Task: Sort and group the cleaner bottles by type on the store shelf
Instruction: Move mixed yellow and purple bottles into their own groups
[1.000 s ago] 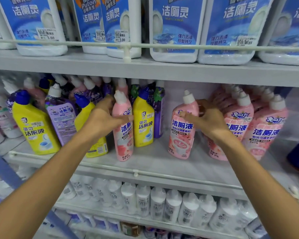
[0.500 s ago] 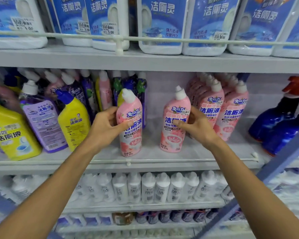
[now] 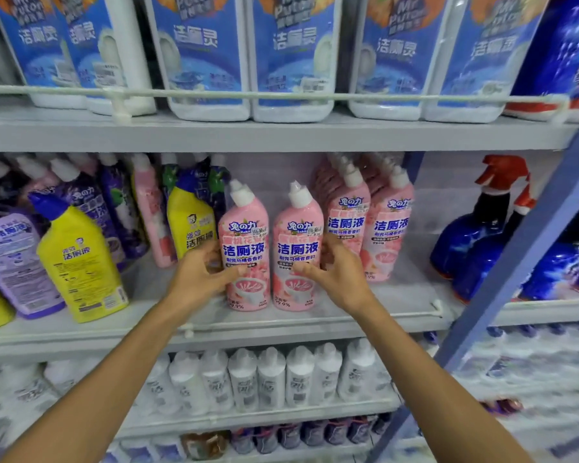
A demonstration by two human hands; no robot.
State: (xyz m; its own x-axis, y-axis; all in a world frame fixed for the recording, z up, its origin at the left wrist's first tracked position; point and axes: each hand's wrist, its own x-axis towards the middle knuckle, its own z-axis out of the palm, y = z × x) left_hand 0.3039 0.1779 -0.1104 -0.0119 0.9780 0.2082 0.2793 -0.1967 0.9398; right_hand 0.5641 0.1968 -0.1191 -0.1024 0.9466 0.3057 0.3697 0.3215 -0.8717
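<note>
Now left hand grips left pink bottle, right hand right pink bottle; touching, near shelf edge.

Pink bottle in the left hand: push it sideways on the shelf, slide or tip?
Likely tip-prone: the pink bottle is tall and slim, and the left hand grips it mid-body. Glossy plastic probably slides easily on the shelf if pushed low. The second pink bottle, gripped by the right hand, stands close beside it and may brace it.

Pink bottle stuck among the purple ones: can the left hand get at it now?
Likely yes once freed: left hand grips a front pink bottle now; the stray pink bottle stands close by, bare shelf before it.
</note>
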